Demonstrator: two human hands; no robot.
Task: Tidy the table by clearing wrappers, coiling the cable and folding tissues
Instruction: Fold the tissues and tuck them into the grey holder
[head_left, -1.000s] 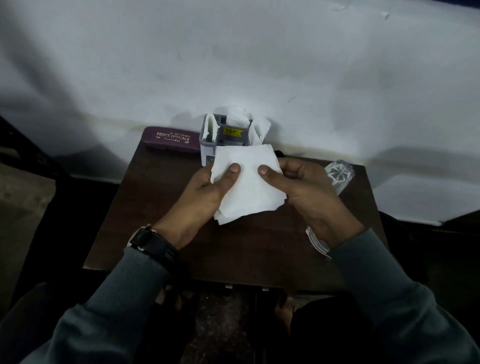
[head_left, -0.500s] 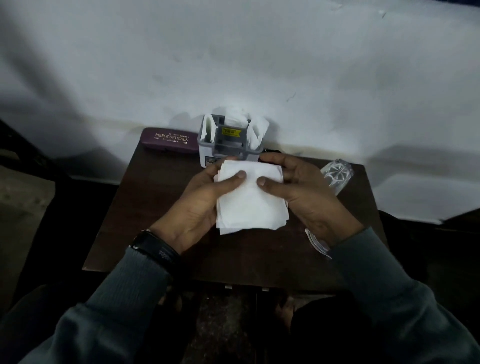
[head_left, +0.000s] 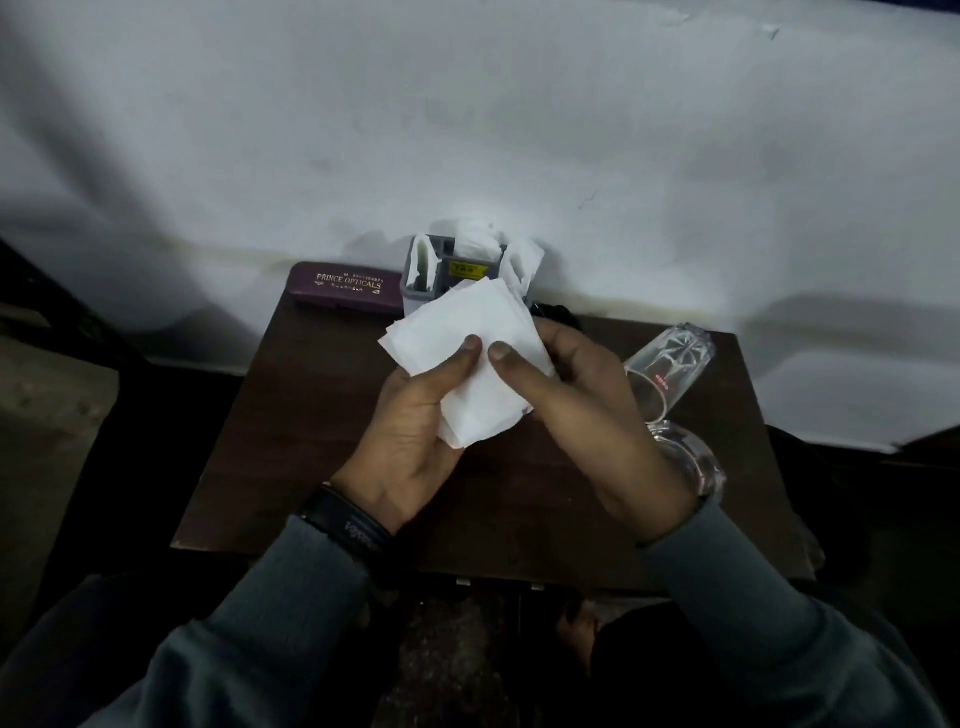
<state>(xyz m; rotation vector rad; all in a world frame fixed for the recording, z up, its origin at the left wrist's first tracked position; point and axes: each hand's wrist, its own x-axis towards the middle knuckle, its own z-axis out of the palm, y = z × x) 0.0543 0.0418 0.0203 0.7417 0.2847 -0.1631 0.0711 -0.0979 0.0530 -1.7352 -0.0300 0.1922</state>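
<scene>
A folded white tissue (head_left: 470, 332) is held above the middle of the dark wooden table (head_left: 311, 415). My left hand (head_left: 410, 436) grips its lower left part with the thumb on top. My right hand (head_left: 582, 405) pinches its right side, thumb tip close to the left thumb. The tissue is tilted, its upper corner overlapping a grey organiser box (head_left: 431, 291) at the table's back edge. More white tissues (head_left: 480, 236) stick out of that box. A bit of black cable (head_left: 553, 312) shows behind my right hand.
A maroon spectacle case (head_left: 345, 286) lies at the back left, against the white wall. A clear glass (head_left: 670, 364) lies on its side at the right, and a clear glass dish (head_left: 698, 462) sits beside my right wrist. A black watch is on my left wrist.
The tissue was folded smaller half a second ago and is now rotated to a tilt. Both hands shifted their grip, thumbs moving closer together.
</scene>
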